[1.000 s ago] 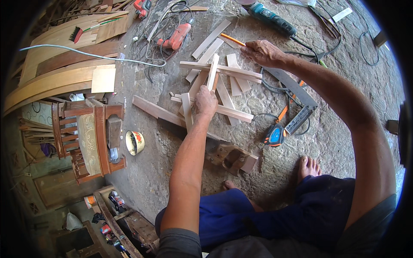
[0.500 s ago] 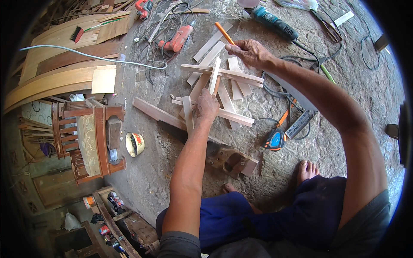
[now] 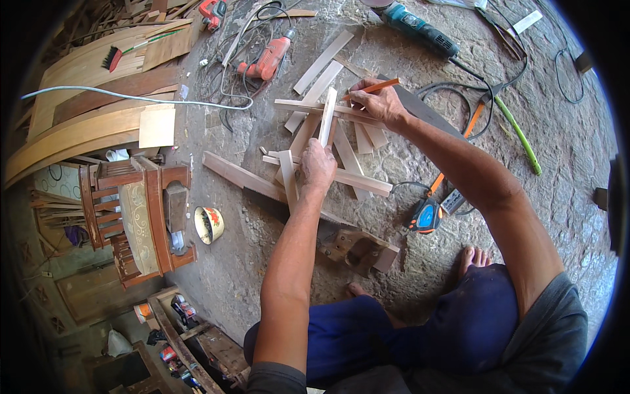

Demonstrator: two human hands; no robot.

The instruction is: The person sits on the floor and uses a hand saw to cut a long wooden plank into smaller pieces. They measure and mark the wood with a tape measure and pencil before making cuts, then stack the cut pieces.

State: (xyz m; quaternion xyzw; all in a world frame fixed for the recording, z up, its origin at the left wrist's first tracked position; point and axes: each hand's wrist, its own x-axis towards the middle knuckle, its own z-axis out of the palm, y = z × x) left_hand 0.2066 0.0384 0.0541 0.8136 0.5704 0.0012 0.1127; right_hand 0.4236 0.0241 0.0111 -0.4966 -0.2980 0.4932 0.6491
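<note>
My left hand (image 3: 317,165) grips the near end of a pale wooden slat (image 3: 327,115) that stands on a pile of several crossed wood strips (image 3: 348,172) on the stone floor. My right hand (image 3: 377,102) holds an orange pencil (image 3: 372,87) with its tip at the far end of that slat, resting on a cross strip (image 3: 298,105). I sit on the floor in blue trousers, with bare feet showing.
A red drill (image 3: 268,60), a teal angle grinder (image 3: 420,29) and cables lie beyond the pile. A blue-orange tape measure (image 3: 425,214) and a power strip (image 3: 454,201) sit to the right. A small tin (image 3: 209,224), a wooden block (image 3: 357,247) and a carved chair (image 3: 141,213) lie to the left.
My right hand has come in from the far right with the pencil and now rests at the slat's far end. My left hand stays on the slat.
</note>
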